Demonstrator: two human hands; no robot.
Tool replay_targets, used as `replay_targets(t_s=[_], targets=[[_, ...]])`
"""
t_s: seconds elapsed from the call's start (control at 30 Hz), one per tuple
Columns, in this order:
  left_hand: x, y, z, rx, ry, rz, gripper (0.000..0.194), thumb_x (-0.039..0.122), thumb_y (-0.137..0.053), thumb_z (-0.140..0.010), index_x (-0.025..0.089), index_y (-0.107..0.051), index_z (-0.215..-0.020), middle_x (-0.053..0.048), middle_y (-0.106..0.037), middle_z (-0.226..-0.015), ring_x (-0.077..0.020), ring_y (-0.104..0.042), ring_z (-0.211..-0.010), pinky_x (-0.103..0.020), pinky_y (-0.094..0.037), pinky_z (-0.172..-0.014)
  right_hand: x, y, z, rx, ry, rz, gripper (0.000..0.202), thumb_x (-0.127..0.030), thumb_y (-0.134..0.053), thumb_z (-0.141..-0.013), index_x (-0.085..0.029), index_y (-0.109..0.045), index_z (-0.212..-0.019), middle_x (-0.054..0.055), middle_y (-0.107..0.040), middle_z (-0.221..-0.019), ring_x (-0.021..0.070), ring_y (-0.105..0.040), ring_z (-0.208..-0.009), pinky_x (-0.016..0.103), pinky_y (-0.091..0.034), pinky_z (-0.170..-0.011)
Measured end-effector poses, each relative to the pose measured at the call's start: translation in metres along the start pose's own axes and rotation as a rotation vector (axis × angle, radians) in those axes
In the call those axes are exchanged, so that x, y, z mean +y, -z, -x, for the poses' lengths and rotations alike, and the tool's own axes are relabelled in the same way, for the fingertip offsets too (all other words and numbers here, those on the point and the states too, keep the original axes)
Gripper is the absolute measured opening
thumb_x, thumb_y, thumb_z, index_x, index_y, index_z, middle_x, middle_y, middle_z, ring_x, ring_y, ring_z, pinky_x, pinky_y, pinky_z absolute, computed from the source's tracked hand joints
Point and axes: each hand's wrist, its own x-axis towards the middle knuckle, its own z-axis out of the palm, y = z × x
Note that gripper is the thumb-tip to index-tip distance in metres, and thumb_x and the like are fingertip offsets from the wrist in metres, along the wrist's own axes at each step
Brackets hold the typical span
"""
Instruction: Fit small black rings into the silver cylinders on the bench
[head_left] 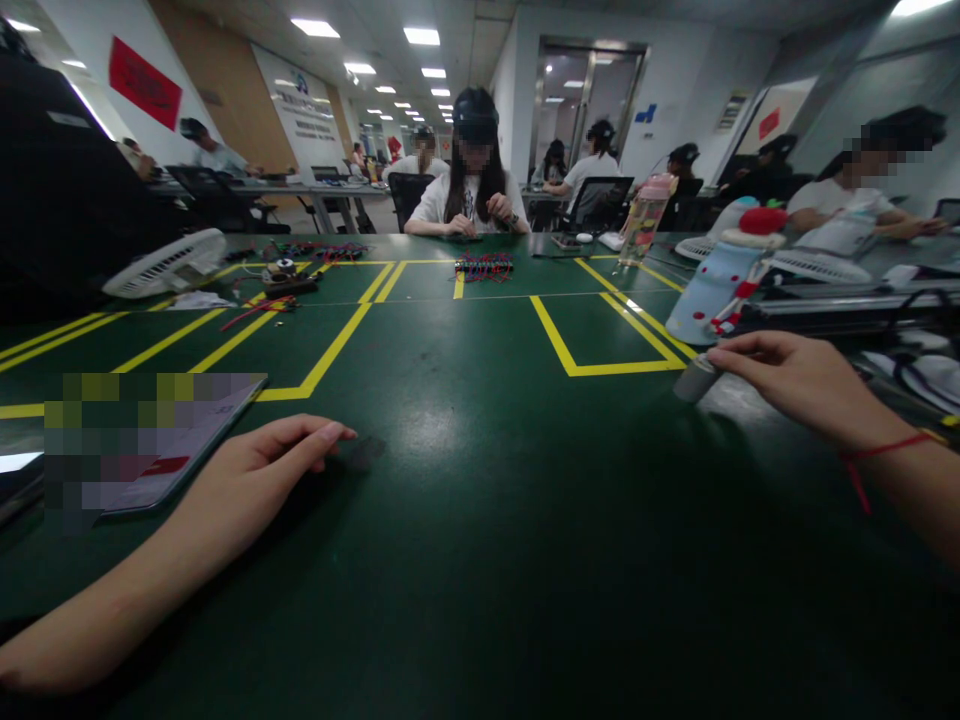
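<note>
My right hand is at the right of the green table, thumb and fingers pinched on the top of a small grey cylinder. The cylinder leans a little and its lower end is at the tabletop; whether it touches, I cannot tell. A red string is tied round my right wrist. Over the left part of the table is my left hand, its thumb and fingers pressed together. A dark patch lies by its fingertips, and what they hold, if anything, cannot be made out. Beside that hand lies a flat, partly blurred tablet-like thing.
Yellow tape marks areas on the table. A blue bottle with a red top stands beyond my right hand. Bundled red and black wires lie near a person seated opposite. A white fan is at left.
</note>
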Motion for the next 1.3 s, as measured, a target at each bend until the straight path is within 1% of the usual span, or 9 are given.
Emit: replay_targets(t_s=[0.13, 0.3, 0.53, 0.77, 0.87, 1.03, 1.1, 1.2, 1.3], targets=[[0.0, 0.0, -0.001, 0.003, -0.002, -0.002, 0.045, 0.062, -0.051, -0.082, 0.025, -0.065, -0.103, 0.002, -0.059, -0.083, -0.0191, -0.054, -0.08, -0.026, -0.036, -0.072, 0.002, -0.001, -0.001, -0.003, 0.01, -0.007, 0.03, -0.042, -0.066, -0.074, -0.02, -0.073, -0.092, 0.004, -0.07, -0.087, 0.0172, -0.062, -0.081, 0.029, -0.042, -0.075], [-0.002, -0.001, -0.003, 0.006, -0.011, 0.0, 0.045, 0.062, -0.051, -0.082, 0.026, -0.065, -0.103, 0.002, -0.06, -0.083, -0.0197, -0.055, -0.082, -0.026, -0.037, -0.073, 0.004, -0.001, -0.003, 0.004, 0.02, -0.023, 0.032, -0.044, -0.066, -0.071, -0.022, -0.073, -0.093, 0.003, -0.07, -0.089, 0.0185, -0.063, -0.083, 0.03, -0.043, -0.077], [-0.004, -0.001, -0.001, 0.023, -0.022, -0.01, 0.047, 0.063, -0.05, -0.081, 0.026, -0.066, -0.103, 0.001, -0.062, -0.083, -0.0201, -0.057, -0.08, -0.027, -0.039, -0.072, 0.007, -0.001, -0.004, 0.033, 0.044, -0.014, 0.037, -0.05, -0.067, -0.067, -0.02, -0.072, -0.088, 0.003, -0.069, -0.083, 0.0191, -0.062, -0.076, 0.032, -0.043, -0.07], [0.005, 0.001, 0.002, 0.007, -0.021, -0.017, 0.045, 0.059, -0.051, -0.083, 0.022, -0.065, -0.104, 0.0, -0.063, -0.085, -0.021, -0.057, -0.082, -0.028, -0.041, -0.073, 0.005, -0.001, -0.001, 0.006, 0.041, -0.015, 0.036, -0.047, -0.067, -0.07, -0.018, -0.071, -0.091, 0.006, -0.07, -0.086, 0.0182, -0.062, -0.077, 0.031, -0.042, -0.071], [0.004, 0.001, 0.002, 0.011, -0.024, -0.026, 0.045, 0.059, -0.05, -0.083, 0.022, -0.066, -0.105, -0.001, -0.063, -0.084, -0.0217, -0.057, -0.082, -0.028, -0.042, -0.073, 0.005, -0.001, -0.001, 0.008, 0.051, -0.024, 0.035, -0.045, -0.068, -0.071, -0.017, -0.071, -0.091, 0.006, -0.069, -0.086, 0.0177, -0.062, -0.076, 0.031, -0.043, -0.071], [0.003, 0.001, 0.001, 0.001, -0.016, -0.018, 0.045, 0.059, -0.05, -0.083, 0.022, -0.065, -0.105, -0.001, -0.063, -0.084, -0.0217, -0.057, -0.084, -0.029, -0.04, -0.074, 0.004, -0.002, 0.0, -0.004, 0.045, -0.047, 0.033, -0.043, -0.068, -0.071, -0.016, -0.07, -0.09, 0.007, -0.069, -0.089, 0.0172, -0.062, -0.079, 0.03, -0.044, -0.074], [0.004, 0.0, 0.0, 0.0, -0.01, -0.023, 0.046, 0.059, -0.051, -0.083, 0.022, -0.065, -0.105, 0.0, -0.062, -0.084, -0.0215, -0.057, -0.085, -0.028, -0.04, -0.074, 0.006, -0.002, -0.001, -0.018, 0.051, -0.047, 0.037, -0.046, -0.07, -0.068, -0.016, -0.069, -0.09, 0.007, -0.069, -0.09, 0.0175, -0.062, -0.08, 0.031, -0.045, -0.075], [0.005, 0.0, 0.001, 0.005, -0.006, -0.031, 0.045, 0.06, -0.051, -0.083, 0.023, -0.066, -0.105, 0.0, -0.062, -0.084, -0.0207, -0.057, -0.084, -0.028, -0.039, -0.073, 0.01, -0.003, -0.003, -0.054, 0.075, -0.051, 0.051, -0.055, -0.073, -0.06, -0.016, -0.068, -0.093, 0.006, -0.069, -0.093, 0.0176, -0.062, -0.078, 0.032, -0.047, -0.075], [0.006, 0.001, 0.003, 0.004, -0.004, -0.049, 0.047, 0.061, -0.049, -0.083, 0.023, -0.066, -0.105, 0.0, -0.061, -0.082, -0.0207, -0.057, -0.082, -0.028, -0.039, -0.072, 0.014, -0.005, -0.005, -0.076, 0.095, -0.047, 0.063, -0.057, -0.076, -0.054, -0.015, -0.065, -0.099, 0.007, -0.068, -0.094, 0.0183, -0.063, -0.078, 0.033, -0.048, -0.074]])
